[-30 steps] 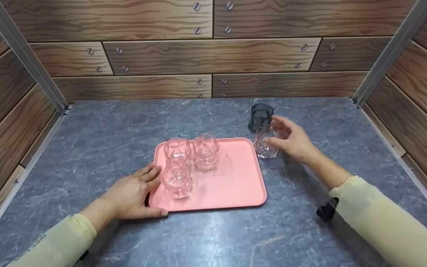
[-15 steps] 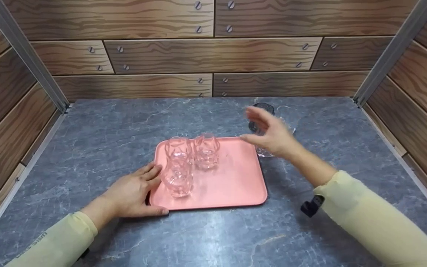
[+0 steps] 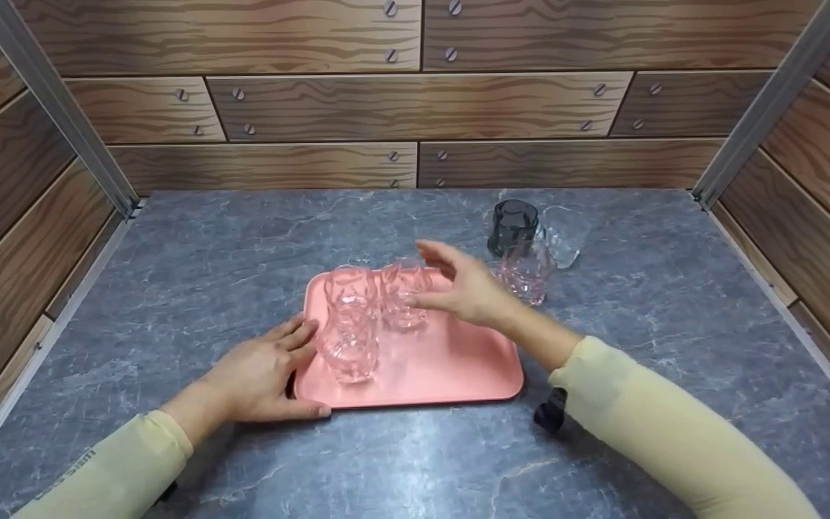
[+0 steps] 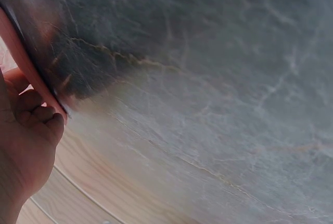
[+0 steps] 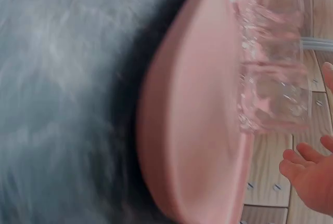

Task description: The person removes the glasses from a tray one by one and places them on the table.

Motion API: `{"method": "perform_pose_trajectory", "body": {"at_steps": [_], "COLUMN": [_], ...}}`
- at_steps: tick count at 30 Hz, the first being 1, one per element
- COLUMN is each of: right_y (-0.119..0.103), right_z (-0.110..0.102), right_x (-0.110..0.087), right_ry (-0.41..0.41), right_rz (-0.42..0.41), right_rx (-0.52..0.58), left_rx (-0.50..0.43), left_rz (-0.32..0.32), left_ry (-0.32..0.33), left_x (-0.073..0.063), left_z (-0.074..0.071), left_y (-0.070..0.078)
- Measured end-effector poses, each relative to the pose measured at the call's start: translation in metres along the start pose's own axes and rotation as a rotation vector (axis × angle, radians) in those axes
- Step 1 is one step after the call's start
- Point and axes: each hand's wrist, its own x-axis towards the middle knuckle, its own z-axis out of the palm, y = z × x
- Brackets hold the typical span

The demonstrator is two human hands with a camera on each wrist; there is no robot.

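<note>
Gripping: my left hand [image 3: 264, 378] holds the near-left corner of a flat pink rectangular tray [image 3: 451, 375], thumb along the near edge, fingers bent over the left rim.
Reaching hand: my right hand [image 3: 472, 288] is open and holds nothing, thumb and fingers parted over the tray's far side; the wrist view shows a gap between my fingertips and the glasses.
Tray glasses: three clear faceted tumblers stand upright on the tray, a far-left tumbler [image 3: 346, 288], a near-left tumbler [image 3: 352, 357] and a far-middle tumbler [image 3: 397, 292], the last nearest my right hand and partly behind my thumb; whether they touch one another I cannot tell.
Tabletop glasses: just off the tray's far-right corner sit a dark grey translucent tumbler [image 3: 514, 227], a clear tumbler [image 3: 527, 277] in front of it and a fainter clear glass [image 3: 563, 238] to its right.
Sleeves: pale yellow cloth [image 3: 645, 411] covers both my forearms.
Setting: blue-grey marbled table [image 3: 242, 231], backed by wood-patterned panels [image 3: 415, 108].
</note>
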Motion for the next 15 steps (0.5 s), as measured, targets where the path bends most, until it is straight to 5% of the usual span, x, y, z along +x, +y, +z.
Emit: {"method": "perform_pose_trajectory", "body": {"at_steps": [15], "right_y": [0.004], "right_z": [0.029], "right_x": [0.004], "right_ry": [0.078], "right_rz": [0.077], "right_rx": [-0.062], "left_rx": [-0.008], "left_rz": [-0.009], "left_ry": [-0.007], "left_x": [0.0], "left_z": [0.001], "left_y": [-0.001]}}
